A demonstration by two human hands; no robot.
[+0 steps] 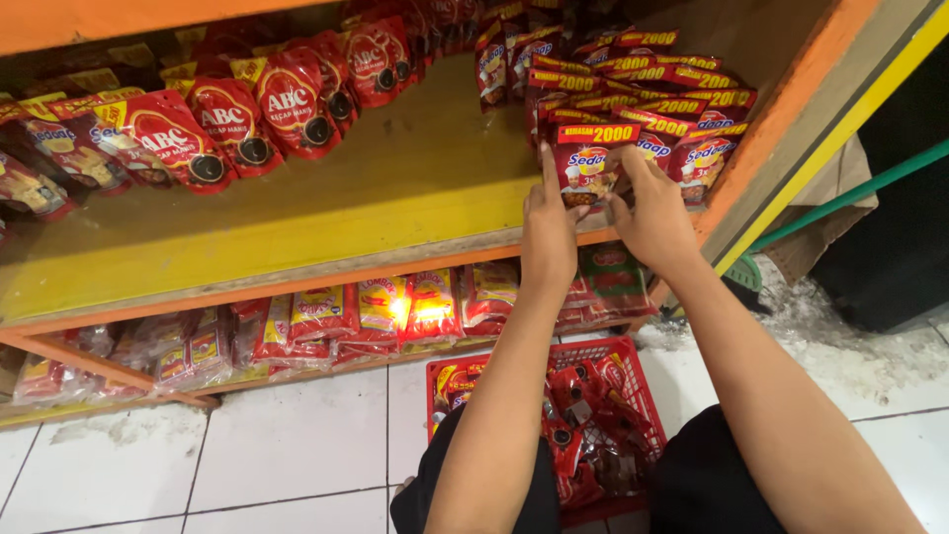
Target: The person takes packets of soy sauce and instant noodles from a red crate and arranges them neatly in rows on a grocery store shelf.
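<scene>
The yellow shelf [376,198] with its orange front edge runs across in front of the hands, bare in the middle and stocked at both ends. To the left of the hands, well apart from them, a row of red stand-up sauce pouches [237,119] leans back along the rear of the shelf. Straight ahead of the hands and a little beyond them, a stack of small red seasoning sachets [633,104] with yellow top bands rises toward the back, each overlapping the next.

Below the hands, between the knees, a red plastic basket [593,415] sits on the white tiled floor, holding more red pouches. A lower shelf behind it carries other packets [376,311].

The front sachet [586,163] stands at the shelf's front edge, at the near end of the stack. It lies right between the hands, equally close to both. Its long axis runs upright, yellow band at the top, printed face turned toward the person; it seems to lean back slightly on the stack, though the angle is hard to judge from above.

The left hand [550,222] presses its raised forefinger along the sachet's left edge. The right hand [652,213] pinches the right edge with thumb and fingers. The hands are close together, both closed on this one sachet.
</scene>
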